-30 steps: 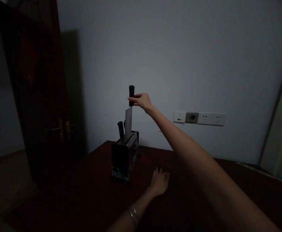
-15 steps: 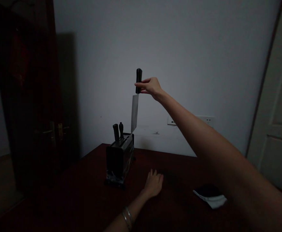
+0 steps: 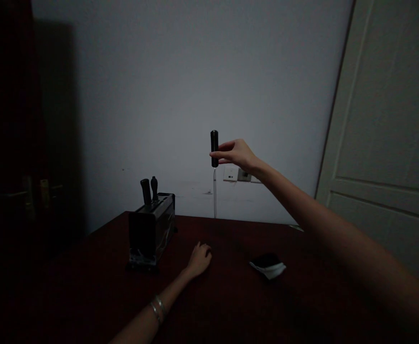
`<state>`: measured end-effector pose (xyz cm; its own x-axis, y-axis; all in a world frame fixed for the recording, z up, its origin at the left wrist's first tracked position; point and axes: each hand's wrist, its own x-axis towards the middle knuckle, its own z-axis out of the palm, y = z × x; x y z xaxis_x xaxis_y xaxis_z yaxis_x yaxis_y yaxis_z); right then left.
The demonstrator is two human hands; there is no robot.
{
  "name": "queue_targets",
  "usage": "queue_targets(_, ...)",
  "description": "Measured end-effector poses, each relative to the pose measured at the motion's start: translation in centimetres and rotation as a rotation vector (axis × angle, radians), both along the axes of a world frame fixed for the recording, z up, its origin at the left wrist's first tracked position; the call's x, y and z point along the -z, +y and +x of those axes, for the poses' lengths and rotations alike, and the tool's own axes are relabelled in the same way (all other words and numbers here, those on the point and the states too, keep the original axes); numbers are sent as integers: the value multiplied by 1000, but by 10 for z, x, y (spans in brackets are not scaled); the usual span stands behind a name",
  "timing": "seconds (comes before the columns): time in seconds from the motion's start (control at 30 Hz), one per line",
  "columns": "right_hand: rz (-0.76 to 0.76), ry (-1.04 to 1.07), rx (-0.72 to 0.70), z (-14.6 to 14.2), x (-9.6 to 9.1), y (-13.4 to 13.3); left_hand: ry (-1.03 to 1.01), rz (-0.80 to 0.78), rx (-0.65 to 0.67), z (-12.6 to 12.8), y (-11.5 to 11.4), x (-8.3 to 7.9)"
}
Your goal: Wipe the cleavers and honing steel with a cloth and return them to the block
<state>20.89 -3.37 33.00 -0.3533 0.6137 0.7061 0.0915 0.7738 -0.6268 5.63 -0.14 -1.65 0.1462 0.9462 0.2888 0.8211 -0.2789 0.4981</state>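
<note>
Pinched by its black handle, a kitchen knife (image 3: 214, 150) hangs upright from my right hand (image 3: 237, 154), blade down and seen nearly edge-on. It is above the table, to the right of the knife block (image 3: 164, 224) and apart from it. Two black handles, the thicker one (image 3: 146, 192) and a slimmer one (image 3: 154, 188), stick up out of the block's top. My left hand (image 3: 199, 259) lies on the tabletop to the right of the block, fingers stretched out, holding nothing. Two bracelets circle the left wrist.
The dark red table (image 3: 224, 306) runs up to a pale wall. A folded black and white cloth (image 3: 270, 267) lies to the right of my left hand. Sockets (image 3: 231, 173) are on the wall behind my right hand. Doors stand at both sides, in dim light.
My right hand has carried the knife right and down, away from above the block, and the blade has turned edge-on. The view has swung right. My left hand still rests on the table.
</note>
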Motion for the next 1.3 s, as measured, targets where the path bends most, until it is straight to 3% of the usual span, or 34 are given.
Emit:
queue_targets(0.17,-57,-67,52,40,38,-18,-138,44,10,3,-4,-8)
queue_targets(0.3,38,-121,117,68,65,-29,-296,80,37,11,-11,-28)
queue_targets(0.4,97,-104,137,83,87,-33,-624,44,115,21,-24,-62)
queue_targets(0.5,99,-56,76,91,108,-34,-867,-40,268,32,-48,-110)
queue_targets(0.6,219,-102,85,95,128,-35,-988,-232,351,39,-75,-156)
queue_targets(0.7,437,-237,141,98,146,-40,-1004,-524,440,42,-92,-181)
queue_targets(0.8,632,-405,174,99,164,-46,-1025,-789,521,42,-96,-180)
queue_targets(1.03,976,-597,193,93,192,-54,-1018,-1140,704,44,-98,-146)
queue_targets(1.17,1024,-637,172,91,197,-55,-991,-1220,717,46,-107,-135)
queue_targets(1.3,1083,-630,159,92,201,-52,-1015,-1154,668,52,-118,-130)
